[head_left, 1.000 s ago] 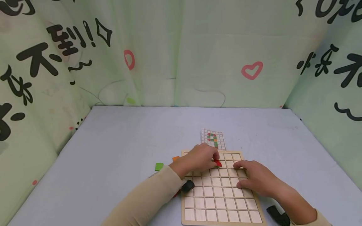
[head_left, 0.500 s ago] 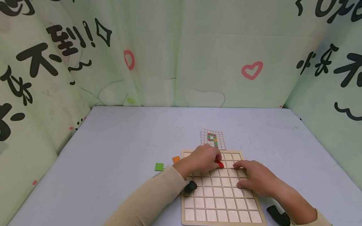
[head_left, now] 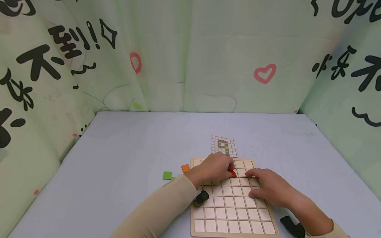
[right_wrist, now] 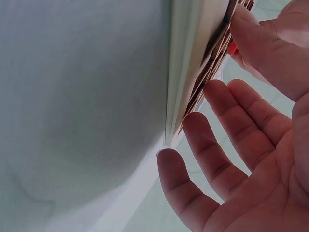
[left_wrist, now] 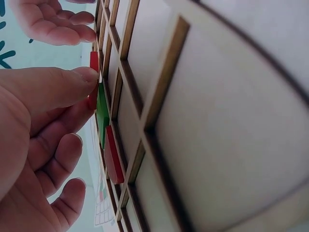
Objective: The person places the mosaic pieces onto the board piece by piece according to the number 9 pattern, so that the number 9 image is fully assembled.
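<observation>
My left hand (head_left: pixel 216 167) is over the upper part of a wooden grid board (head_left: pixel 235 228), pinching a red tile with a curved edge (head_left: pixel 233 173) between thumb and fingers. In the left wrist view that red tile (left_wrist: pixel 93 59) stands at the grid, lined up with a green tile (left_wrist: pixel 102 113) and a second red tile (left_wrist: pixel 114 157) lying in the grid. The left hand hides these two from the head view. My right hand (head_left: pixel 272 187) rests at the board's right edge, its fingers spread and relaxed, holding nothing.
A printed pattern card (head_left: pixel 232 145) lies just beyond the board's far edge. Left of the board are an orange tile (head_left: pixel 185 168) and a green square tile (head_left: pixel 167 175), with another green tile partly hidden by the left sleeve (head_left: pixel 160 208). Printed curtains (head_left: pixel 220 66) surround the white table (head_left: pixel 134 148).
The left hand has shifted slightly to the right with the red tile, uncovering more of the orange tile. My right hand stays put at the board's edge.
</observation>
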Demonstrator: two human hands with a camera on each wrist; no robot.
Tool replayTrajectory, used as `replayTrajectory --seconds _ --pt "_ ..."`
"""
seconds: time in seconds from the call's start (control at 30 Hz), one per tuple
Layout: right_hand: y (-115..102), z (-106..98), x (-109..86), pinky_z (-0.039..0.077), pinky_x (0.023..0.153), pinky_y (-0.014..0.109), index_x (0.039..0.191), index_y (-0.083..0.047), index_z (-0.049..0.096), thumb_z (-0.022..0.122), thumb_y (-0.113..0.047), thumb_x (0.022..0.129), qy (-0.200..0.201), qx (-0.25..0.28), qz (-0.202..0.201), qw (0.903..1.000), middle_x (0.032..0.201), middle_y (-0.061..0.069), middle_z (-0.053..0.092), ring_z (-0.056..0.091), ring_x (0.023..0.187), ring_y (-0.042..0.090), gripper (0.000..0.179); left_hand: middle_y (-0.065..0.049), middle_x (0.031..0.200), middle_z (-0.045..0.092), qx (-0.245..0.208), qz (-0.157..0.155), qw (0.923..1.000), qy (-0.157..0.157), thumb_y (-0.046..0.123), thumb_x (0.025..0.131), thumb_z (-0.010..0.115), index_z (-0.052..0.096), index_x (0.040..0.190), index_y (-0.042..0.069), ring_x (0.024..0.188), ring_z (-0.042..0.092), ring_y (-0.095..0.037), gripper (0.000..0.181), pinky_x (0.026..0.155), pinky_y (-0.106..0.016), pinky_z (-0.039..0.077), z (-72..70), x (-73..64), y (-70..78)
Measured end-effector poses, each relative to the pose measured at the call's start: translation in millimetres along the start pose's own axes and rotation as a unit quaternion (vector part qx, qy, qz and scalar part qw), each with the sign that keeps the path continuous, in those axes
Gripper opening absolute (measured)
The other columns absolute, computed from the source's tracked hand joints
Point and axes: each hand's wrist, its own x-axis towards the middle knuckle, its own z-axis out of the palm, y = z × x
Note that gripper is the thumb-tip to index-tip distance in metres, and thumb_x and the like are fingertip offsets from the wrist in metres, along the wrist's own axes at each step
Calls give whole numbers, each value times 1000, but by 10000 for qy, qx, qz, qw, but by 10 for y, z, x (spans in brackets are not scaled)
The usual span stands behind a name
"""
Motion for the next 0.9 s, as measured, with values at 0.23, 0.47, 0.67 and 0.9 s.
replayTrajectory --seconds 0.23,0.47,0.67,0.9 --pt "-8 0 -8 45 93 54 123 -6 64 85 -26 78 27 22 -48 10000 120 8 65 58 113 36 54 10 85 62 -17 10 10000 25 21 93 72 72 102 17 75 53 -6 10 68 -19 43 9 9 8" --pt "-10 -2 -2 45 93 54 123 -5 64 85 -26 78 -12 21 -5 10000 120 7 65 58 113 36 54 10 85 62 -39 -63 10000 24 22 93 73 72 102 17 76 53 -6 10 69 -19 44 12 14 30" --pt "-4 -8 5 44 93 55 124 -5 64 86 -27 78 -44 22 20 10000 120 8 65 57 114 37 56 11 85 61 85 -140 9999 -16 25 93 73 73 104 18 79 51 -6 13 70 -20 43 27 36 50" --pt "-9 -6 -2 44 94 55 124 -5 64 86 -27 78 -51 42 65 10000 121 7 65 57 115 37 56 12 85 62 18 -277 9996 -36 26 93 74 72 104 19 79 52 -6 14 71 -21 44 32 55 63"
